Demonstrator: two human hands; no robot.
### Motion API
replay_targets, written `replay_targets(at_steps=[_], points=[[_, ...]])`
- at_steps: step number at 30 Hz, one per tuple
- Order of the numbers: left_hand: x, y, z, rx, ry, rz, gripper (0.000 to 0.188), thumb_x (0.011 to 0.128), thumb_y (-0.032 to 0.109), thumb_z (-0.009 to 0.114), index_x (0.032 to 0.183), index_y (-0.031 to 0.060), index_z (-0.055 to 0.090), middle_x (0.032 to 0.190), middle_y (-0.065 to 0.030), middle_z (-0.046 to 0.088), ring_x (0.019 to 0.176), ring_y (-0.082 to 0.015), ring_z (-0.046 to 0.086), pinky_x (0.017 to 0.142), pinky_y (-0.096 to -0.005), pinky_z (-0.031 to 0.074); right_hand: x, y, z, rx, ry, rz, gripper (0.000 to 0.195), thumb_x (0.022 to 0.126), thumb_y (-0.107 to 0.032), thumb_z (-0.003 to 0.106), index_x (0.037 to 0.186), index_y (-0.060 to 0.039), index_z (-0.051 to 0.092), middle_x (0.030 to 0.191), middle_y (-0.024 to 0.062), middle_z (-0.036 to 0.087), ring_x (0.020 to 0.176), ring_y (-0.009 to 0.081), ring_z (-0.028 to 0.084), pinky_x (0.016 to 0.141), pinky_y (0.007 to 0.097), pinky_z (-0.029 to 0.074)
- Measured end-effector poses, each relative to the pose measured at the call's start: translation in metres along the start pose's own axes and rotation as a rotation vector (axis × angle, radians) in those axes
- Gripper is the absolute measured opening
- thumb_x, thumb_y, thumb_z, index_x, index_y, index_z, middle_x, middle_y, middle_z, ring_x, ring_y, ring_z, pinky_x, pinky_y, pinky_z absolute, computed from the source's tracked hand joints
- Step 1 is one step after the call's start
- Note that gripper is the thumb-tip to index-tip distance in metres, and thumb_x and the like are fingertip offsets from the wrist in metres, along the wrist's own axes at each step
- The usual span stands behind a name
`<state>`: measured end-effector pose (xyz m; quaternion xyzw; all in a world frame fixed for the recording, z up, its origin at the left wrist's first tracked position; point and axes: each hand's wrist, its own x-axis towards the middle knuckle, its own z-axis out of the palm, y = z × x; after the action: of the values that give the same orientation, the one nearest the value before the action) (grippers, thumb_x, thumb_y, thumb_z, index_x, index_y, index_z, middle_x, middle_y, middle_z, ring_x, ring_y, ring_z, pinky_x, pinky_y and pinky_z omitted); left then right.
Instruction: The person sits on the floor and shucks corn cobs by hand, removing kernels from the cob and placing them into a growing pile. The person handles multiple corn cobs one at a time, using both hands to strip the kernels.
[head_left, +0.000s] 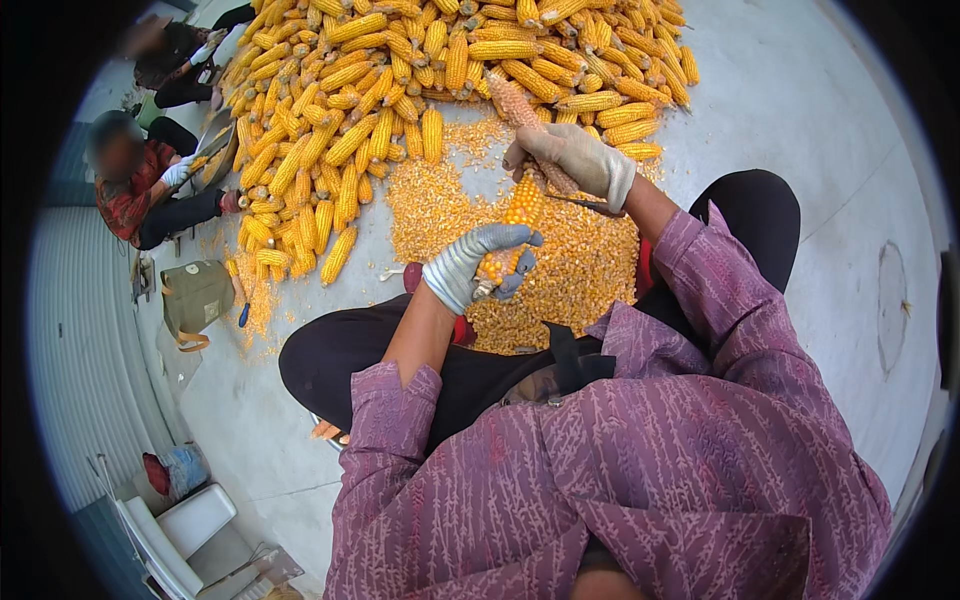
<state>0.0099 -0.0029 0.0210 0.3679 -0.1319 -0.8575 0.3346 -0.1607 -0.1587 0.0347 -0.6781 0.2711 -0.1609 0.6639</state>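
Note:
In a grey-and-white glove, my left hand (484, 262) is closed around the lower part of a yellow corn ear (524, 202), which tilts up to the right. My right hand (574, 161), in a pale worn glove, grips a bare corn cob (512, 101) whose upper end points up and left. The cob's lower end lies against or close beside the top of the ear. A thin dark pointed tool (581, 201) shows under the right palm; how it is held is hidden. Loose corn kernels (577, 277) form a heap beneath both hands, between my legs.
A large pile of corn ears (360, 90) rises ahead and to the left. A green bag (196, 296) and a blue-handled tool (244, 315) lie on the floor at left. Two people sit at the upper left, one gloved beside a basin (219, 161). A white container (196, 517) stands lower left.

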Motion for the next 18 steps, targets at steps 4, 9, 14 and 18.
replay_targets(at_steps=[4,9,14,18], points=[[0.003,0.003,-0.015,0.149,-0.028,-0.024,0.049,0.084,0.032,0.065,0.116,-0.0030,0.055,0.077,-0.0104,0.063,0.053,-0.0210,0.059,0.047,-0.0297,0.047,-0.008,-0.007,0.016,-0.426,-0.054,0.030,0.069,0.080,-0.058,0.061,0.110,0.0037,0.060,0.102,0.0178,0.066,0.097,0.0278,0.061,0.086,0.0356,0.047],[0.024,-0.015,0.016,1.514,0.679,0.141,0.080,0.072,0.037,0.070,0.132,-0.0080,0.043,0.121,-0.0275,0.057,0.114,-0.0356,0.056,0.097,-0.0372,0.043,-0.001,0.008,0.038,-0.834,0.091,0.174,0.068,0.080,-0.058,0.061,0.105,0.0049,0.061,0.091,0.0164,0.066,0.087,0.0260,0.063,0.078,0.0360,0.049],[0.024,-0.009,0.003,1.495,0.735,0.111,0.087,0.066,0.037,0.075,0.132,-0.0098,0.042,0.124,-0.0289,0.054,0.116,-0.0355,0.054,0.099,-0.0362,0.042,0.006,0.007,0.006,-0.295,0.158,0.292,0.060,0.083,-0.058,0.056,0.094,-0.0002,0.067,0.078,0.0102,0.066,0.070,0.0179,0.060,0.065,0.0330,0.049],[0.023,-0.009,-0.015,1.382,0.714,0.210,0.093,0.065,0.039,0.078,0.133,-0.0112,0.039,0.127,-0.0278,0.052,0.118,-0.0344,0.053,0.100,-0.0347,0.041,0.000,0.009,-0.011,-0.214,0.167,0.207,0.058,0.085,-0.056,0.055,0.097,-0.0007,0.067,0.086,0.0088,0.066,0.072,0.0180,0.060,0.068,0.0320,0.048]])
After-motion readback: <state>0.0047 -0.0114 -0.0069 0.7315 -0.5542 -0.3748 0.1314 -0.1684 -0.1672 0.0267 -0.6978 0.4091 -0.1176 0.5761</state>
